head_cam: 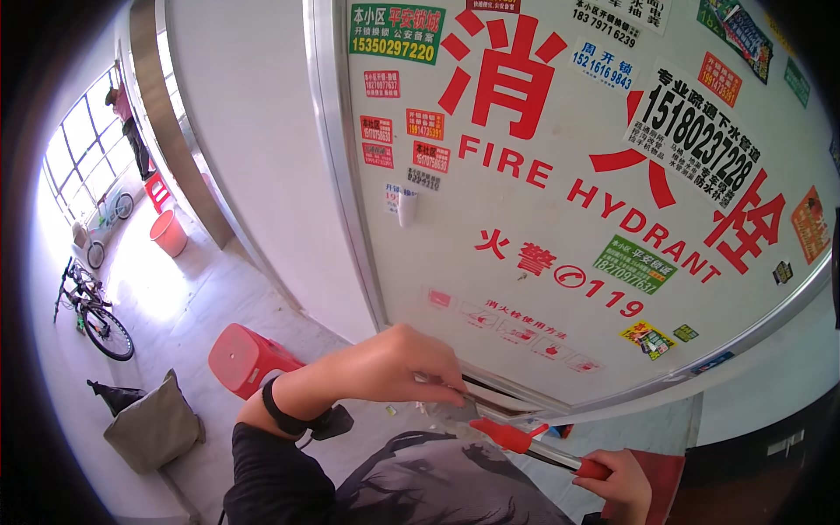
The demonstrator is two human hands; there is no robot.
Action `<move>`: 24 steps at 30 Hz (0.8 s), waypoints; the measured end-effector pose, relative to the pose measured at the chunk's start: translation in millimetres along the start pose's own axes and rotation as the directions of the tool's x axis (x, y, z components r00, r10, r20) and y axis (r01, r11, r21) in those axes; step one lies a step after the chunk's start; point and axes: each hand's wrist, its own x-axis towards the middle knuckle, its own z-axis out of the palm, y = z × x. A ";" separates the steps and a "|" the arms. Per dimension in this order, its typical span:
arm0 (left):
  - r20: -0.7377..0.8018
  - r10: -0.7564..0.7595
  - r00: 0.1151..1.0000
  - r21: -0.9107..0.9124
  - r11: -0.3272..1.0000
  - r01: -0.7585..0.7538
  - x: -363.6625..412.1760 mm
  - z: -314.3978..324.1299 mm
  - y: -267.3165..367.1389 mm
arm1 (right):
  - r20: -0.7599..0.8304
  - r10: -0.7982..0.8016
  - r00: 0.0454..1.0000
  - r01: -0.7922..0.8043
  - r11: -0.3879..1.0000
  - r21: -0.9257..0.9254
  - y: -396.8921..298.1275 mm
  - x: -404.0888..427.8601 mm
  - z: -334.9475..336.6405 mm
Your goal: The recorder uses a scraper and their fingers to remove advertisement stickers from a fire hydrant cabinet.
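Note:
My right hand (623,487) is closed around the red grip of a scraper-like tool (554,454) with a chrome shaft and a red head with a small lever. My left hand (412,369), bent at the wrist, pinches a thin grey flat piece (462,411) at the tip of the red head; whether the two are joined is unclear. Both hands are in front of the lower edge of a white fire hydrant cabinet door (420,262), which bears red lettering and several stuck-on paper adverts. One sticker (407,209) on its left side is partly peeled and curled.
A red plastic stool (239,361) is left of my forearm. Farther left are a grey-brown covered bundle (154,426), a bicycle (102,325) and a red bucket (168,233). Another person (131,125) stands on a red stool (156,192) by the window. A dark red sheet (666,476) lies beside my right hand.

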 end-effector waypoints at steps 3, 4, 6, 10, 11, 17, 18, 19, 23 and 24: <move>-0.013 -0.037 0.999 -0.028 0.999 0.036 -3.2 -0.3 -0.5 | -0.048 -0.112 0.992 0.112 0.994 -0.011 6.6 -0.4 0.4; -0.038 -0.029 0.999 -0.025 0.999 0.028 -4.4 -0.2 -2.7 | -0.051 -0.073 0.996 0.076 0.996 0.044 11.0 -2.5 -1.8; -0.063 -0.014 0.998 -0.026 1.000 0.012 -5.0 0.9 -9.3 | -0.055 -0.030 0.998 0.035 0.995 0.095 30.2 -13.2 -2.2; -0.122 -0.026 0.992 0.127 0.991 0.042 -3.0 13.0 -28.3 | -0.307 0.160 0.938 0.071 0.781 0.621 41.0 -22.3 13.8; -0.169 -0.016 0.985 0.236 0.970 0.056 1.3 19.5 -37.1 | -0.372 0.269 0.889 0.085 0.700 0.709 34.5 -21.8 16.5; -0.322 0.108 0.941 0.519 0.851 0.079 25.8 63.6 -83.1 | -0.124 0.209 0.970 -0.107 0.825 0.555 47.6 -7.4 19.1; -0.392 0.197 0.899 0.568 0.820 0.068 27.6 70.6 -86.4 | -0.288 0.222 0.932 0.057 0.693 0.719 26.1 -1.3 26.0; -0.399 0.196 0.896 0.566 0.821 0.072 26.8 72.9 -86.8 | -0.285 0.220 0.933 0.054 0.697 0.715 27.0 0.1 26.5; -0.300 -0.035 0.953 0.514 0.836 0.192 7.9 78.6 -89.1 | -0.145 0.119 0.982 0.020 0.700 0.714 40.6 13.8 26.6; -0.234 -0.191 0.953 0.540 0.790 0.291 4.9 79.6 -87.8 | -0.097 0.080 0.992 0.008 0.731 0.682 37.4 20.9 25.5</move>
